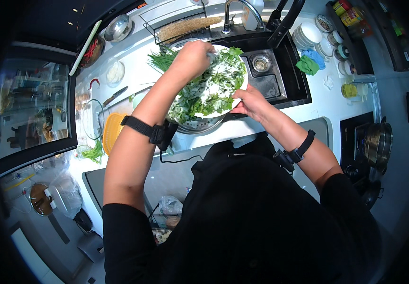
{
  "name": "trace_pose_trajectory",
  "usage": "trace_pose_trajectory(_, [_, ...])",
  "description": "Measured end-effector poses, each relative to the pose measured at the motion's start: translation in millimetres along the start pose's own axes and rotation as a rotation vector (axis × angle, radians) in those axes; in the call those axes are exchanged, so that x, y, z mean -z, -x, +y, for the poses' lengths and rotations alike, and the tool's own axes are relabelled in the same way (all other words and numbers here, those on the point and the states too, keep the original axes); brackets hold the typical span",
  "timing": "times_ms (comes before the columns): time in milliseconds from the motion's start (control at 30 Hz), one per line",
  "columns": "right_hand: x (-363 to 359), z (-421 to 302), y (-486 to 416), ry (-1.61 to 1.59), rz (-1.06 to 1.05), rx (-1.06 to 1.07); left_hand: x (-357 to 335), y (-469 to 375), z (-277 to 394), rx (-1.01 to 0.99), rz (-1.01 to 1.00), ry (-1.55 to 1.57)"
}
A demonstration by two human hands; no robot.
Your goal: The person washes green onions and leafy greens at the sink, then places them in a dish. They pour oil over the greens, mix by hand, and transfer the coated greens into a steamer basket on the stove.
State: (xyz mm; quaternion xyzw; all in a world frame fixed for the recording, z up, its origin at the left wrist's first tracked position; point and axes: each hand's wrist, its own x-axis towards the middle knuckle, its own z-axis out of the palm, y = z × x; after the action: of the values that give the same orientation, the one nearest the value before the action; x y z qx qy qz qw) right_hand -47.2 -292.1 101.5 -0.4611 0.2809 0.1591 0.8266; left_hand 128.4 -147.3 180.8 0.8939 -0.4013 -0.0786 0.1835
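A white plate (245,81) is heaped with leafy green herbs (231,58) coated in a white, flour-like powder. My right hand (250,103) grips its near right rim, thumb on top and fingers underneath. Over the plate's far left side, my left hand (193,58) is curled with its fingertips down at the greens. Something pale and shiny shows at those fingertips, too small to name. Below the plate, a perforated metal colander (201,127) is partly hidden. Long thin green stalks (163,59) lie beyond my left wrist.
A black sink (298,85) with a chrome faucet (243,5) is at the back right. On the left lie a knife (116,96), a yellow plastic basket (111,133) and a glass bowl (115,72) with white contents. Stacked white bowls (307,35) stand beyond the sink; a metal pot (378,143) sits far right.
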Motion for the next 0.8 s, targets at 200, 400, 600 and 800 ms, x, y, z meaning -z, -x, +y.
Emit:
trace_pose_trajectory(200, [1,1,0,-0.043,-0.020,0.011,8,57,-4,0.160,-0.024,0.097])
trace_pose_trajectory(400, [3,5,-9,-0.048,-0.051,0.008,-42,70,34,-0.007,0.063,0.075])
trace_pose_trajectory(600, [0,0,-3,-0.056,-0.059,0.006,-41,43,14,0.001,0.118,0.096])
trace_pose_trajectory(800, [-2,-6,3,-0.053,-0.079,0.030,0,58,-2,-0.046,-0.012,0.141])
